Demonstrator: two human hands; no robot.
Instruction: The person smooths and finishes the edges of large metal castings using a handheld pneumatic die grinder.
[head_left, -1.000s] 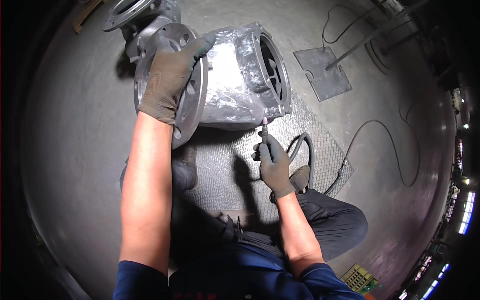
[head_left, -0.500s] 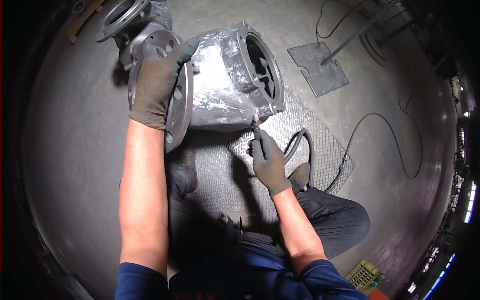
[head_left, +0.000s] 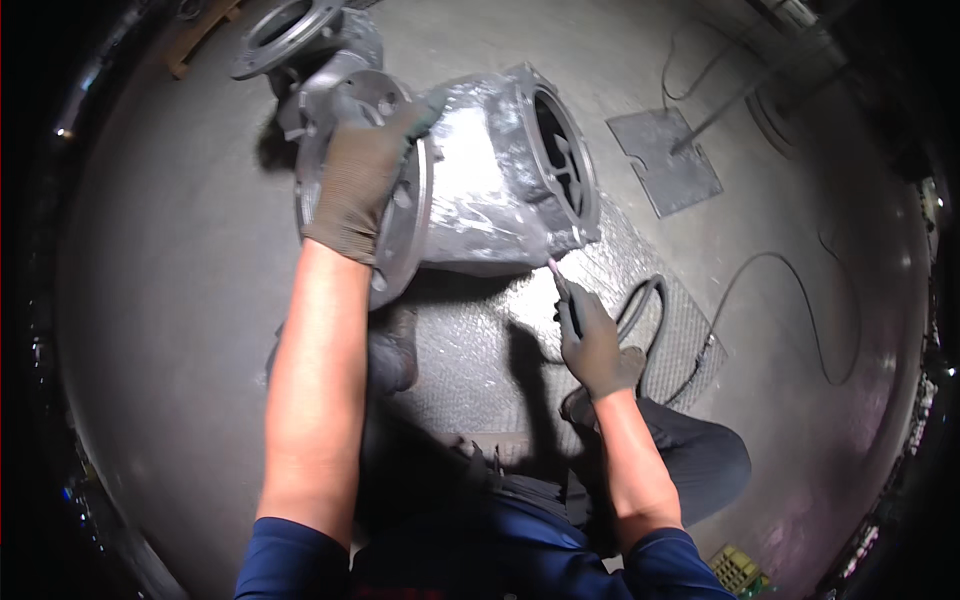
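A large grey cast-metal housing (head_left: 470,190) lies on its side before me, its round, ribbed opening facing right. My left hand (head_left: 362,175), in a grey-brown glove, is closed around the rim of the wide flange (head_left: 418,230) at its left end. In my gloved right hand (head_left: 595,345) is a slim air die grinder (head_left: 566,290) with a pink grinding tip (head_left: 553,265). That tip is at the housing's lower right edge; I cannot tell whether it touches. My right fingers wrap the tool and hide much of its body.
Another flanged casting (head_left: 290,40) stands behind at the far left. Beneath the work is a textured metal plate (head_left: 470,350), where a dark hose (head_left: 660,310) loops beside my right hand. A flat plate with a post (head_left: 665,165) stands far right; a thin cable (head_left: 790,260) curves across the floor.
The whole view has shifted, so everything appears farther right and lower. The grinder now leans more to the left, its tip slightly lower along the housing's edge. My left hand keeps its hold.
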